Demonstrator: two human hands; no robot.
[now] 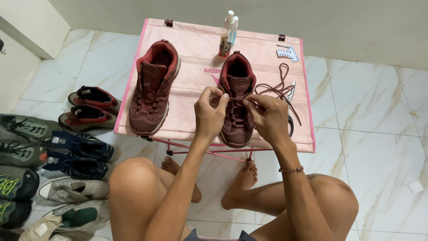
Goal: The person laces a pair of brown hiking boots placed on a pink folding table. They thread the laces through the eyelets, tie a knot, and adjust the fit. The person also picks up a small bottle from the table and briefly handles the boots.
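Both hands' fingers [223,96] pinch the lace on the maroon shoe [236,80]

Second maroon shoe [154,87] on pink surface [196,49], two spray bottles [227,33] at its far edge, loose lace [280,87] and scissors [290,105] to the right, small white packet [288,53], rows of shoes [53,151] on marble floor [383,147]
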